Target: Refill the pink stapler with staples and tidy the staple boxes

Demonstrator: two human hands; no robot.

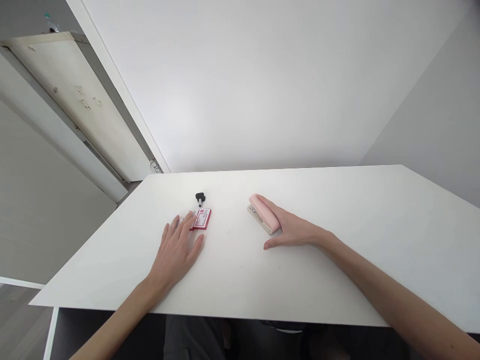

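Our left forearm (125,312) reaches over the near edge of the white table (318,285), and our left hand (175,252) has its fingers loosely spread, tips partly covering red-and-white packaging (203,219). Just beyond that we see a small black object (200,196) with a silver part. Farther right, a pink stapler (264,212) lies on the table; our right hand (294,227) curves open along its right side, thumb standing apart.

I see a smooth, matt plastic stapler (264,213), a paper-faced box (203,219) at left, and a smooth bench (367,210).
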